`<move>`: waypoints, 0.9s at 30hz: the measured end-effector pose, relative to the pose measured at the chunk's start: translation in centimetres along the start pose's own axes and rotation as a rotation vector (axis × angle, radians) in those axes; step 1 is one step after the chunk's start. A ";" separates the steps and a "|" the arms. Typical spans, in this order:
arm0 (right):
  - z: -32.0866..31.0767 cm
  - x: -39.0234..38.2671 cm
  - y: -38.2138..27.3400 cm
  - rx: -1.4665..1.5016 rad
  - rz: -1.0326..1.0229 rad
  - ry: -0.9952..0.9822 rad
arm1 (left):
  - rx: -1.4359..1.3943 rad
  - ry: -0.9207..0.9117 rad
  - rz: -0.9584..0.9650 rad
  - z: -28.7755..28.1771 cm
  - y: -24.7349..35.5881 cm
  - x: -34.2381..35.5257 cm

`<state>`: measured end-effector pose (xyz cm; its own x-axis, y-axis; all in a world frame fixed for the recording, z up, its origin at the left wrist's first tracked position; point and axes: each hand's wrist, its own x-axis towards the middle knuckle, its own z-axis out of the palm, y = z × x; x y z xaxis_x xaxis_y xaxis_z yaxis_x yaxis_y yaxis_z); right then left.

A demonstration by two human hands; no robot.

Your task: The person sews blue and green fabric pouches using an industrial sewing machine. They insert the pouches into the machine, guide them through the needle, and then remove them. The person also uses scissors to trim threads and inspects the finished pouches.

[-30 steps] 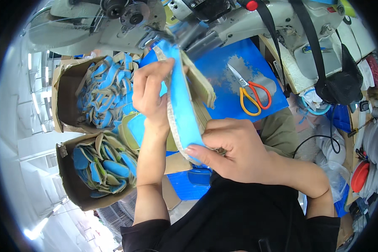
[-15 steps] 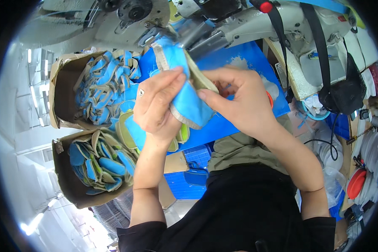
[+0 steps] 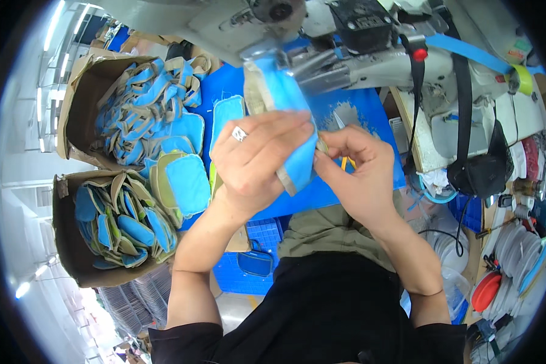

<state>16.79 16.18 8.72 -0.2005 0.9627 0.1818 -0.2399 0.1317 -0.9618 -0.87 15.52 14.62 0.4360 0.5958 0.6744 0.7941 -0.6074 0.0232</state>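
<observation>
A blue fabric piece with beige edging (image 3: 298, 161) is held between both hands, its upper end right at the sewing machine head (image 3: 273, 51), where it blurs. My left hand (image 3: 258, 158), with a ring on it, lies across the piece, fingers pressed together over the cloth. At the piece's right edge, my right hand (image 3: 364, 179) pinches the beige edging between thumb and forefinger. Beside the right hand, a pointed blade (image 3: 338, 121) and a bit of orange handle look like scissors, partly hidden.
A blue work surface (image 3: 221, 82) lies under the machine. Left of it stand a carton of blue-and-beige strips (image 3: 79, 124) and a carton of flat pieces (image 3: 73, 242). Stacked blue-and-green pieces (image 3: 188, 182) lie between. Black straps (image 3: 464, 115) hang at the right.
The whole view has shifted. My left hand has turned flatter over the cloth, and the piece, spread apart before, is now folded closer together. My right hand has moved its pinch along the edge.
</observation>
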 end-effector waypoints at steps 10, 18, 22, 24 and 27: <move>1.2 2.4 1.2 0.137 0.059 -0.007 | -0.010 0.037 0.006 0.9 -3.1 1.0; 1.6 3.1 1.1 0.117 0.033 0.009 | -0.008 0.061 0.041 1.1 -4.1 1.4; 2.4 4.9 0.9 0.106 0.020 -0.011 | 0.035 0.095 0.034 1.3 -4.9 1.8; 2.4 4.5 1.4 0.170 0.006 -0.030 | 0.038 0.112 0.043 1.5 -4.8 1.5; 2.1 3.2 2.4 0.308 0.043 -0.052 | 0.014 0.060 0.045 1.3 -4.5 1.7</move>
<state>13.53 19.11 7.44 -0.2636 0.9513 0.1599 -0.5050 0.0051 -0.8631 -3.13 19.89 14.70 0.4453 0.5352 0.7179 0.7805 -0.6249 -0.0182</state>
